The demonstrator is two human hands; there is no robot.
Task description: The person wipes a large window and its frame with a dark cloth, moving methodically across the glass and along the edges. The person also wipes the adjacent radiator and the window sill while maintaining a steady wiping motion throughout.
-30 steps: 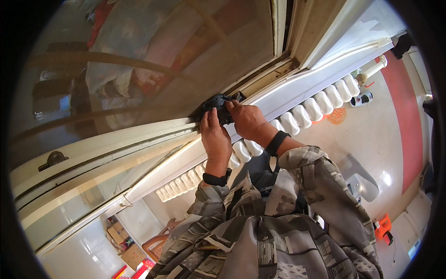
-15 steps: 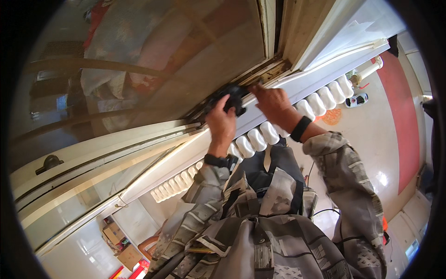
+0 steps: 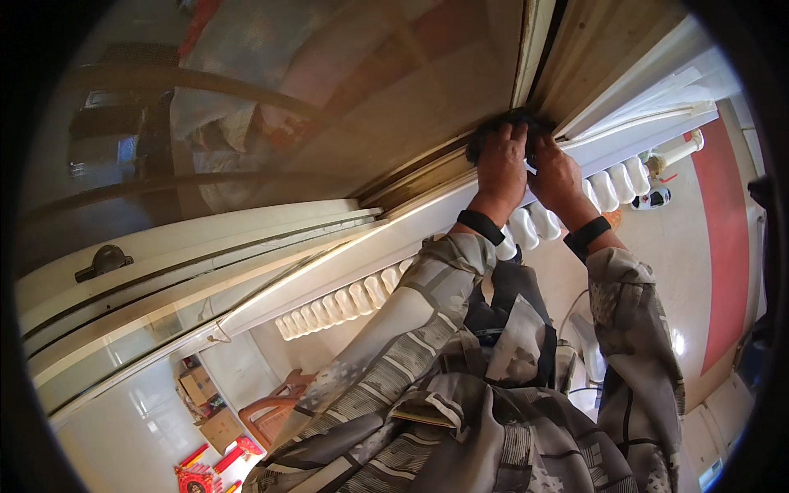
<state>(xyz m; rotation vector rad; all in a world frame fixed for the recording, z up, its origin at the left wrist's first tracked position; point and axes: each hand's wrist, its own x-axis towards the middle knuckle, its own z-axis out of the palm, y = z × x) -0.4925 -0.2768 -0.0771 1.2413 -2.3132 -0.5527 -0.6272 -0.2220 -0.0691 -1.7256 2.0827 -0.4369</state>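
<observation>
My left hand [image 3: 501,171] is closed over a dark, crumpled cloth [image 3: 532,121] and presses it into the corner of the window track [image 3: 444,171]. Close beside it, my right hand [image 3: 556,174] has its bent fingertips on the same cloth. The cloth bunches in front of both hands, against the foot of the upright window frame [image 3: 612,41]. Part of the cloth is hidden behind my fingers. Bare, brownish track shows to the left of my left hand.
A large window pane [image 3: 353,115] rises on the left, with a dark latch [image 3: 104,262] on the lower frame. Below the white sill stands a white ribbed radiator [image 3: 349,301]. A wooden chair [image 3: 275,409] and cardboard boxes [image 3: 220,429] are at lower left.
Both hands have shifted right and farther away along the track, taking the dark cloth into the corner. My left hand has come up close beside my right.
</observation>
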